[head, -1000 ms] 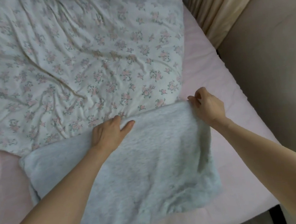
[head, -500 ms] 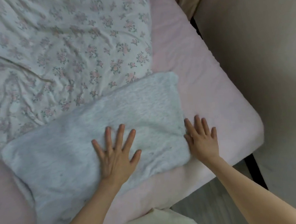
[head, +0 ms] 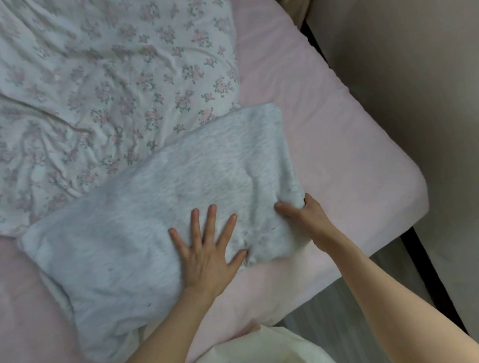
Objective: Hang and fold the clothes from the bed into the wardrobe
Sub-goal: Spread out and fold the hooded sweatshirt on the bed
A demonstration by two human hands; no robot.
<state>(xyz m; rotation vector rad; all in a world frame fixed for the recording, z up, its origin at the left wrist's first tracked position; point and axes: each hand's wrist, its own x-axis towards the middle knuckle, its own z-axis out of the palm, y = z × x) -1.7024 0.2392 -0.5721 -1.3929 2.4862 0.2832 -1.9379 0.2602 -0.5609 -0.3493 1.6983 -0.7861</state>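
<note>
Right hand [head: 303, 219], flat beside fleece [head: 161, 215] edge 0.5 s ago, now curled, pinching right edge, thumb on top, fabric bunched there. Left hand [head: 209, 254] shifted slightly toward near edge, now flat, fingers spread, instead of gripping far edge as 1 s ago.

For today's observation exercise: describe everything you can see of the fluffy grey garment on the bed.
The grey garment is pale, fuzzy, fleece-like fabric, folded into a rough rectangle lying flat and diagonally on the pink sheet. Its far edge overlaps the floral cover. The near-left end looks rumpled, with a layer showing beneath. The left hand presses flat on it with spread fingers; the right hand grips its right edge, bunching the fabric there.
</note>
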